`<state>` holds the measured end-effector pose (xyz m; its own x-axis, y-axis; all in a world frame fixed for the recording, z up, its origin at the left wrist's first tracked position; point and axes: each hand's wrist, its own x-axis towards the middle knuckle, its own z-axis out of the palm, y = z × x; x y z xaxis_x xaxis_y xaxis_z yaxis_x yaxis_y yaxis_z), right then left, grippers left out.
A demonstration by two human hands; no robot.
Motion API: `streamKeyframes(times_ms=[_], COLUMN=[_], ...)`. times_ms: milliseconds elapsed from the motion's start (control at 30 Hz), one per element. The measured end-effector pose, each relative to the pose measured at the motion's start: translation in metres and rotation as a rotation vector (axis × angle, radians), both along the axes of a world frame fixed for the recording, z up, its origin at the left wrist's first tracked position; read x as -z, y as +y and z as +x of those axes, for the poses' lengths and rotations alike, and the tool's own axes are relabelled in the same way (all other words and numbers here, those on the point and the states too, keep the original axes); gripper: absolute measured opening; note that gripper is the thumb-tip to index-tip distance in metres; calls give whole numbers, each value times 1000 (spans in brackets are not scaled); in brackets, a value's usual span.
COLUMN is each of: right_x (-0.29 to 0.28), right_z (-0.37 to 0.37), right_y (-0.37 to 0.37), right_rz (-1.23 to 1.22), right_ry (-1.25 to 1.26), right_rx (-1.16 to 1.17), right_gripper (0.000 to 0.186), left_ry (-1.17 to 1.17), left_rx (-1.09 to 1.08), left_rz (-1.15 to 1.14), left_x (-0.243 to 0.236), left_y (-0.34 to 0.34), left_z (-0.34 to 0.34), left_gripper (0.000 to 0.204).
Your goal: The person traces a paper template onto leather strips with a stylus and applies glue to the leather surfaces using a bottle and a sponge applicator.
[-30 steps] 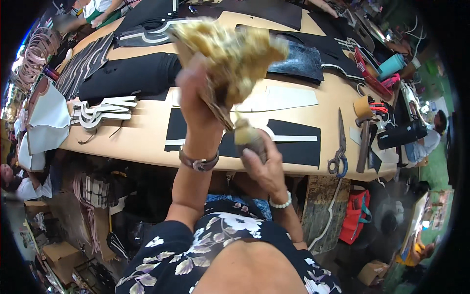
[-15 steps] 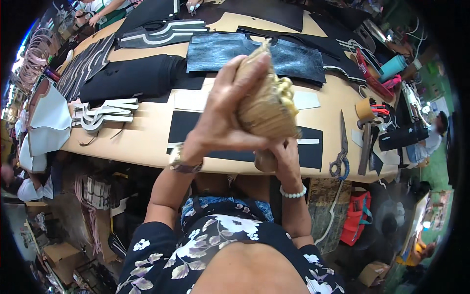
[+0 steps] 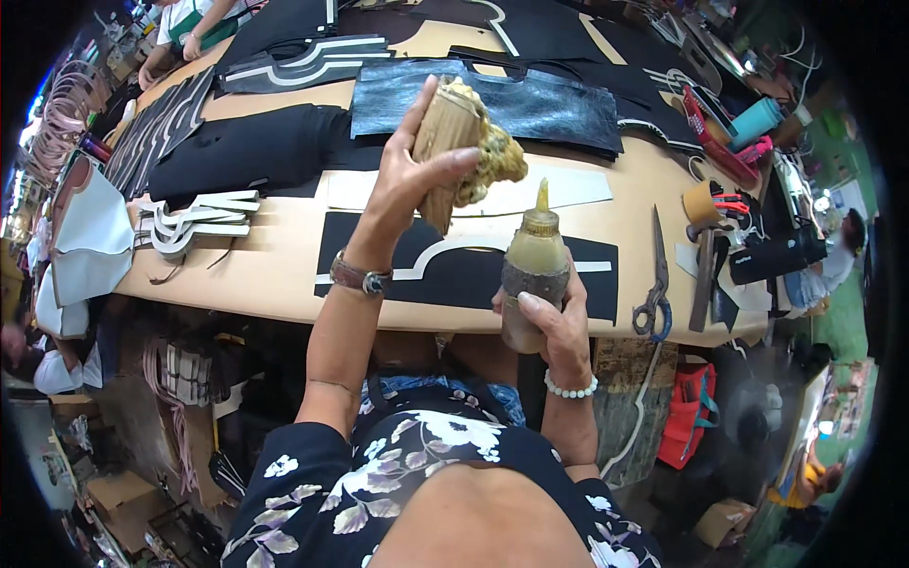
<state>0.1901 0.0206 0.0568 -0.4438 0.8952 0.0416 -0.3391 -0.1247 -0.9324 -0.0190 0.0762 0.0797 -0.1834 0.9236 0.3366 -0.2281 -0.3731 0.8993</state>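
Note:
My left hand (image 3: 398, 180) is raised over the table, its fingers wrapped round a tan tape-covered holder (image 3: 445, 133). Lumpy yellowish dried crust bulges from the holder's right side. Lower and to the right, my right hand (image 3: 563, 331) grips a squeeze bottle (image 3: 534, 251) upright. The bottle has a yellow pointed nozzle, a murky yellowish body and a dark band round its middle. Holder and bottle are apart. Beneath both hands lies a black flat panel (image 3: 350, 232) with a curved white strip (image 3: 417, 270) on it. Behind it is a white sheet (image 3: 568, 194).
Scissors (image 3: 655, 275) and a hammer (image 3: 704, 279) lie at the right, near a black bottle (image 3: 776, 260) and a red basket (image 3: 696, 123). Folded black material (image 3: 246, 147) and white-edged strips (image 3: 204, 222) are at the left. A shiny black panel (image 3: 398, 95) lies behind. Another person's hand (image 3: 191, 45) shows far left.
The holder and the bottle were together and have come apart. My left hand has lifted the holder up and left. The bottle's nozzle and body now show in my right hand.

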Motion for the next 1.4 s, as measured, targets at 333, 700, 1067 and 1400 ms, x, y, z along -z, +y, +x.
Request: streamKeyframes(times_ms=[333, 700, 1067, 1400], right_x=[24, 33, 21, 21], right_z=[-46, -40, -15, -12], right_y=[10, -6, -20, -17], right_rz=[859, 667, 299, 279], right_ry=[-1005, -1057, -430, -485], right_rx=[660, 410, 158, 227], right_gripper=[76, 70, 69, 57], left_ry=[612, 411, -256, 361], left_rx=[-635, -689, -140, -304], left_rz=[125, 93, 179, 44], left_x=[7, 24, -24, 25], left_y=[-29, 6, -21, -16], left_z=[39, 46, 1, 22], left_gripper=[103, 109, 99, 99])
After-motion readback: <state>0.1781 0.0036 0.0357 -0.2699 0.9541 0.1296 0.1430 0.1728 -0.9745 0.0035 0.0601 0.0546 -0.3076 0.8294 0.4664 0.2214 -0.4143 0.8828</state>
